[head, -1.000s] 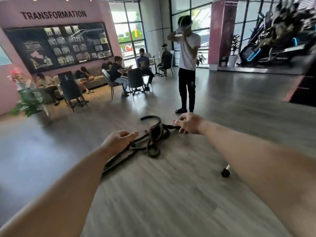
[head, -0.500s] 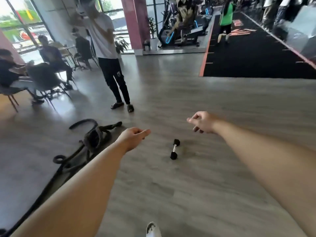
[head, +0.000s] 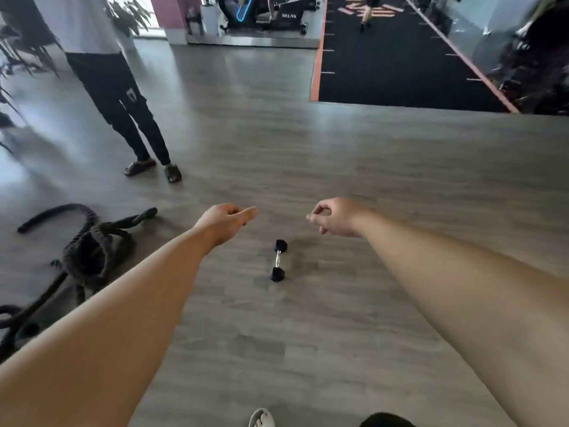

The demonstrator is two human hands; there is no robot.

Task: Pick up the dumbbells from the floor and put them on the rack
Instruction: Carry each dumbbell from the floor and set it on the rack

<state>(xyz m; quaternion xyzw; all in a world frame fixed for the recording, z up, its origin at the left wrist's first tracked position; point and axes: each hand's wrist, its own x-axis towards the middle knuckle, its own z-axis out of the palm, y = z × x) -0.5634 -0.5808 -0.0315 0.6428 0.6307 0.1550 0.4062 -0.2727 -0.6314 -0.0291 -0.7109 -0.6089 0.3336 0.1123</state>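
At six o'clock, at the bottom edge, we see the toe of our white slipper (head: 261,419) on the floor (head: 338,349), grey wood-grain planks with a dull sheen. Our two bare forearms reach forward from the lower corners. Between them, just past centre, lies the dumbbell (head: 279,260): small, with two black hexagonal heads and a short bright metal handle, one head toward us and the other pointing away to twelve o'clock. It rests flat on the floor and touches neither hand.

Our left hand (head: 226,221) hovers above and to ten o'clock of the dumbbell, fingers loosely curled and holding nothing. Our right hand (head: 334,217) hovers at about one o'clock of it, thumb and forefinger nearly meeting in a loose ring, also empty.

At nine o'clock a thick black battle rope (head: 89,245), coarse and braided, lies in a loose tangle on the floor. Beyond it, at eleven o'clock, a person (head: 117,97) stands in dark trousers, a white shirt and dark sandals. Farther off at one o'clock lies a black rubber mat (head: 400,72) with an orange border and white tick marks. At twelve o'clock stands an exercise machine (head: 261,13) with a blue glowing ring.
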